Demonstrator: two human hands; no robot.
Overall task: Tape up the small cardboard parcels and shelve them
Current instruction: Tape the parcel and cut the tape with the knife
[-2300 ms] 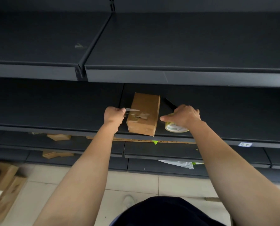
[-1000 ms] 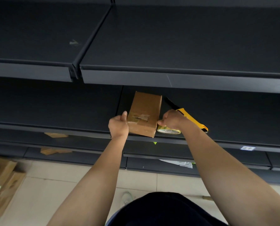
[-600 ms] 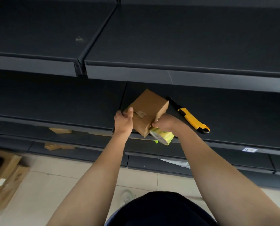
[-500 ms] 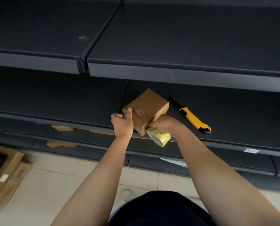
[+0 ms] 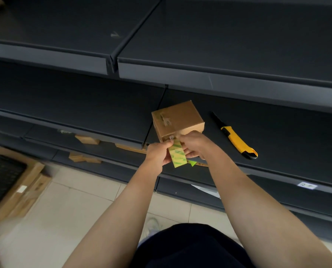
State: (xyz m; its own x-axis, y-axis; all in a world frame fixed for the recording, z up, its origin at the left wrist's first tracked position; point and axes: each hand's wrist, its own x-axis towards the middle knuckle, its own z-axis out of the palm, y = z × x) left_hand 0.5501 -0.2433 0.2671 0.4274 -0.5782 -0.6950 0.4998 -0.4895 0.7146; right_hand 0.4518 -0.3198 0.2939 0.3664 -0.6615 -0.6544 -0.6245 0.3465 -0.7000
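A small brown cardboard parcel (image 5: pixel 177 119) with old tape scraps on top sits askew on the dark middle shelf (image 5: pixel 277 132), its near end by the shelf's front edge. Just in front of it both hands meet around a roll of tape (image 5: pixel 177 156) with a yellow-green printed core, seen edge-on. My left hand (image 5: pixel 157 154) grips the roll from the left. My right hand (image 5: pixel 195 145) holds it from the right, fingertips pinching at the top of the roll near the parcel's near end.
A yellow and black utility knife (image 5: pixel 233 137) lies on the same shelf right of the parcel. Small parcels (image 5: pixel 86 140) sit on lower shelves at left. Flattened cartons (image 5: pixel 20 192) lie on the tiled floor at left. The upper shelf (image 5: pixel 219 47) overhangs.
The parcel was turned from lying straight to askew. My left hand let go of the parcel and came onto the tape roll, which both hands now hold in front of it.
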